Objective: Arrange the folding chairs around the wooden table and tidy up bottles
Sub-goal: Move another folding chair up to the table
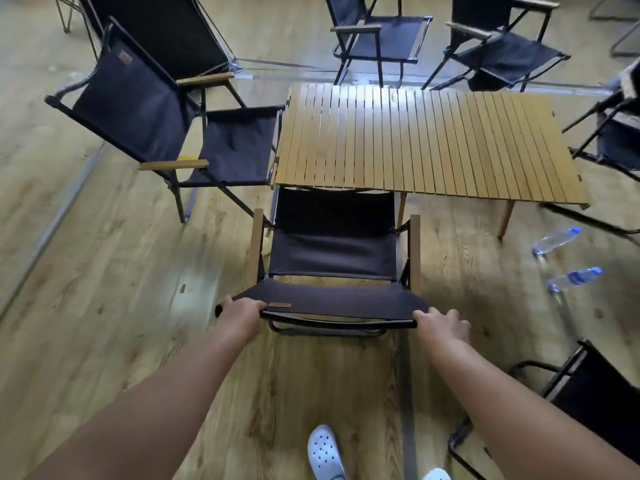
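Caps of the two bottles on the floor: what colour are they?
Blue on both the nearer bottle and the farther bottle, in the head view.

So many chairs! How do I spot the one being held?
Find the slatted wooden table in the middle. A dark folding chair faces its near long edge, towards the left end. Only this chair has a left hand and a right hand gripping the top of its backrest.

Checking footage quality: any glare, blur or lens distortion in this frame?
Head view: glare whitens the far slats of the wooden table; upper bottle and lower bottle look smeared; wide lens bends floor lines; left hand and right hand gripping the chair look sharper.
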Demonstrator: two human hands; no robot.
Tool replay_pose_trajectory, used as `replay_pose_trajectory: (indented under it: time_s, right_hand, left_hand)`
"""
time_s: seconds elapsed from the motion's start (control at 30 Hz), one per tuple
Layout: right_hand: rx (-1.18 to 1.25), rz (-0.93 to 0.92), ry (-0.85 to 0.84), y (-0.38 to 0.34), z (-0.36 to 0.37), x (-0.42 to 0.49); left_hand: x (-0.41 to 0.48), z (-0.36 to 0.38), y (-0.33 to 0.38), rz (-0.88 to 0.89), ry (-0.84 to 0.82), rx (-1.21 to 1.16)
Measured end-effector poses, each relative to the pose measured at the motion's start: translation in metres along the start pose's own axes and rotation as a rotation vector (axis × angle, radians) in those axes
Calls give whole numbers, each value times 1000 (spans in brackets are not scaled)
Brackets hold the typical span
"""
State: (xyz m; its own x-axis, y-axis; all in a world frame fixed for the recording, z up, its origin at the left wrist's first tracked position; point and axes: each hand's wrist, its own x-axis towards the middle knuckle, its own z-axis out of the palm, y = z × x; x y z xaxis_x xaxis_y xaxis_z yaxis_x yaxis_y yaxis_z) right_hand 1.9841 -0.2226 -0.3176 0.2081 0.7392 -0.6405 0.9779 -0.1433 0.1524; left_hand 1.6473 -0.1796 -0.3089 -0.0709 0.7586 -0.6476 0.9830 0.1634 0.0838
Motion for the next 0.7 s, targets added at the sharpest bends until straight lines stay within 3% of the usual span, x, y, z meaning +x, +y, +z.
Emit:
replay_pose_trajectory:
  time_s: [0.37, 0.57, 0.7]
  right_hand:
    - [-10, 21, 6, -1, 9, -14]
    - [1, 32, 15, 8, 15, -18]
    - [36, 13, 29, 12, 17, -18]
  left_hand:
    - [-2, 19, -10, 42, 28, 47]
    - [0, 17, 3, -29, -9, -17]
    - [-3, 25, -2, 9, 6, 109]
